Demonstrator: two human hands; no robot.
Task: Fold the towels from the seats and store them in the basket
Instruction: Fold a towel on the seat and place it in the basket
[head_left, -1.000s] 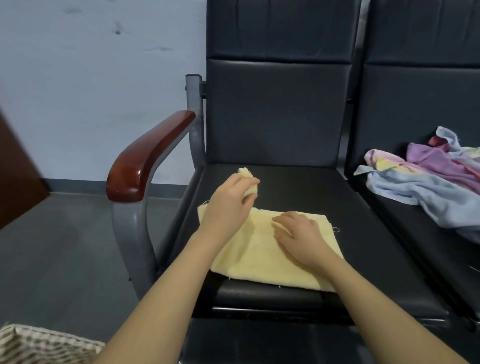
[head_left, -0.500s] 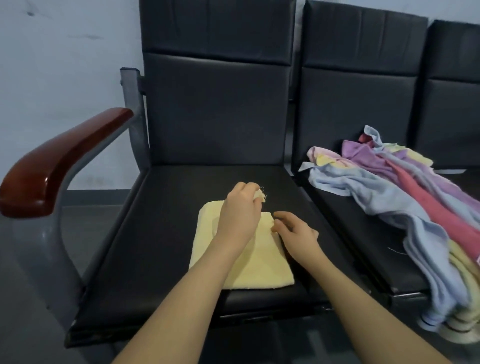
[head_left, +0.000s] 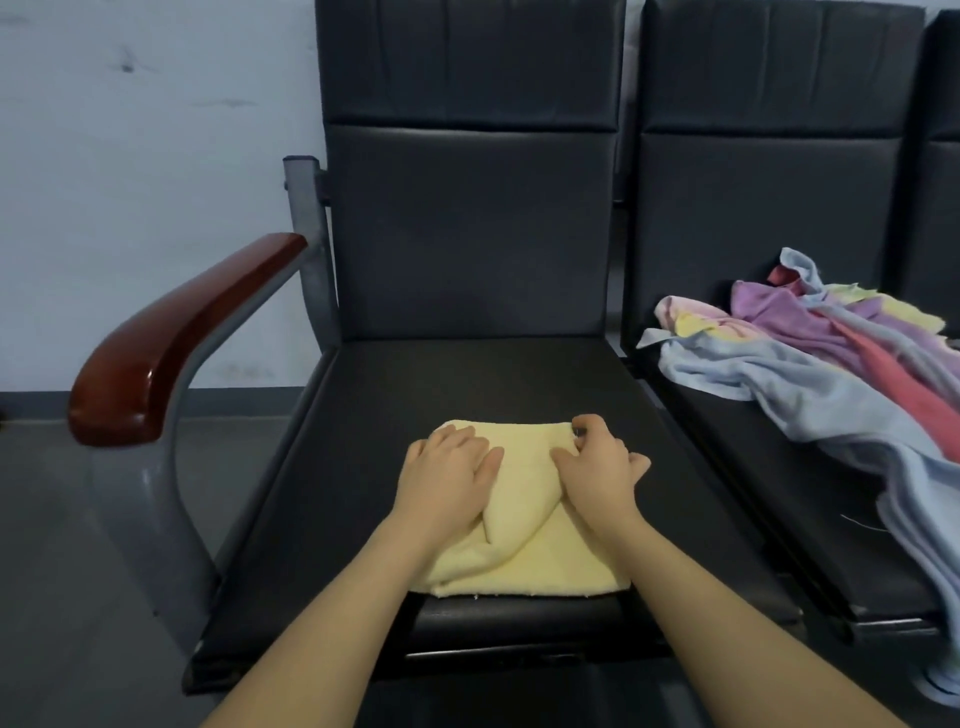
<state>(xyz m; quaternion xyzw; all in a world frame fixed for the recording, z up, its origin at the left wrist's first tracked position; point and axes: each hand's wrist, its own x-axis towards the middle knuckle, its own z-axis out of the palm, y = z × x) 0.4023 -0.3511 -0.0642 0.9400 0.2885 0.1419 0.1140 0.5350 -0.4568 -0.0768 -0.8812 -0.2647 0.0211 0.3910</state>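
Since half a second ago the left hand (head_left: 448, 470) has let go of the pinched corner and come down flat, fingers straight, on the yellow towel (head_left: 524, 545) — the fold it was carrying across looks laid. The right hand (head_left: 597, 467) has moved onto the cloth too; its fingertips are curled at the far right corner, seemingly pinching the edge there, though how firmly I cannot tell. A loose ridge of cloth runs between the two hands, so some smoothing is probably left before this towel is ready to store. It lies at the front of the black seat (head_left: 363, 467), by the wooden armrest (head_left: 171, 343). On the next seat (head_left: 737, 483) a pile of unfolded towels (head_left: 810, 364) waits — blue, purple, pink, yellow. No basket is in view. Grey floor and a pale wall lie to the left.
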